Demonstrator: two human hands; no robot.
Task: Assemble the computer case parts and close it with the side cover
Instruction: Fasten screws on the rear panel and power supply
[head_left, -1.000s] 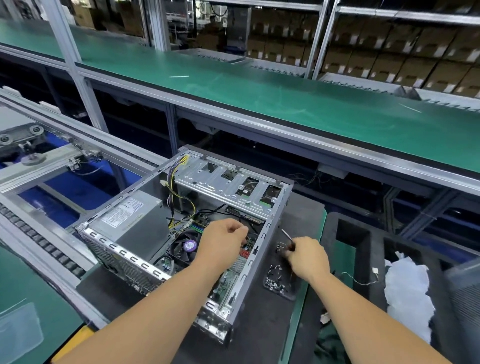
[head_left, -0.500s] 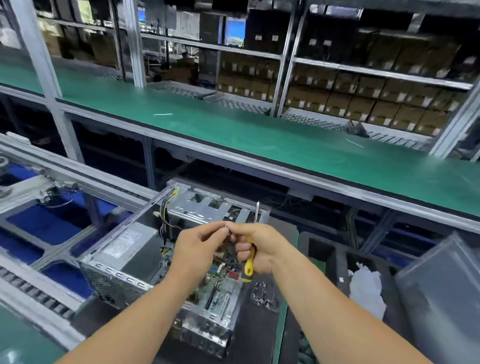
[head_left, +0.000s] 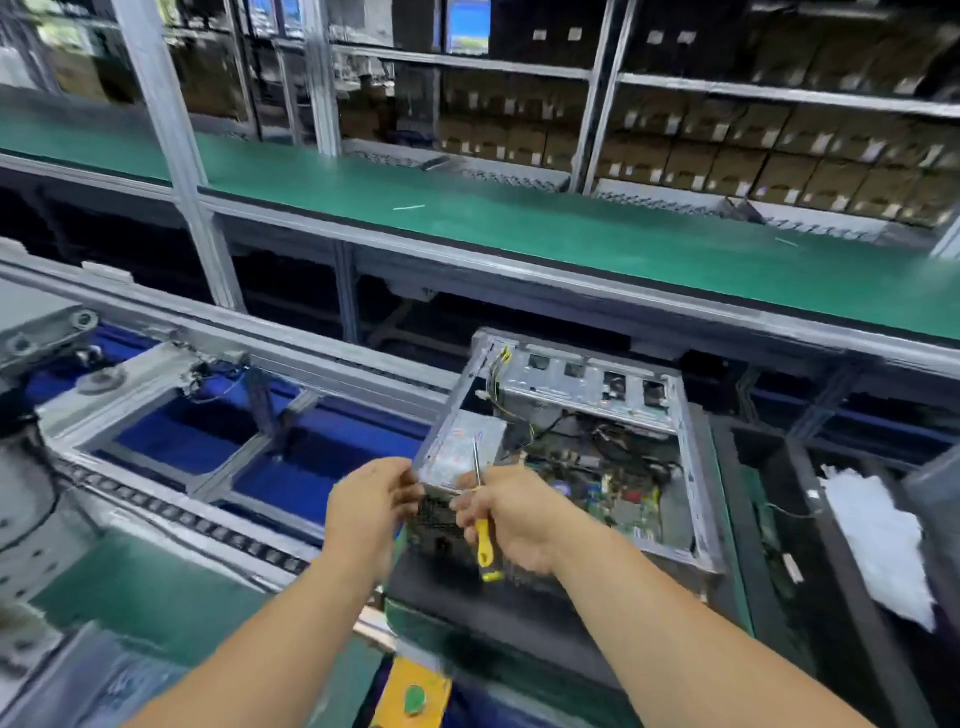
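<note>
A long green bench (head_left: 597, 244) runs across the view, with shelves of boxes (head_left: 779, 161) behind it and a conveyor frame (head_left: 218, 431) with blue gaps in front on the left. Lower right of centre, an open case (head_left: 696, 467) lies on its side on a dark mat (head_left: 498, 603), its open face up, showing the board (head_left: 613, 493), a tangle of wires and a metal drive cage (head_left: 587, 384) at the far end. Its long axis runs from near the person away and slightly right, with the grey power supply (head_left: 462, 447) at the near-left corner. No side cover is on it. To the right sits a black tray (head_left: 769, 519) holding white wrapping (head_left: 878, 540). The right hand (head_left: 514, 514) is curled round a yellow-handled screwdriver (head_left: 480, 519), tip pointing up. The left hand (head_left: 371, 512) is just beside it, fingers drawn narrow towards the shaft — the picture is too blurred to say whether it pinches a screw or the case's near corner. A likely risk: a small screw slipping from the fingertips and dropping among the wires or onto the board, since both hands work directly above the open case — or the raised tip scraping the board when it swings down.
</note>
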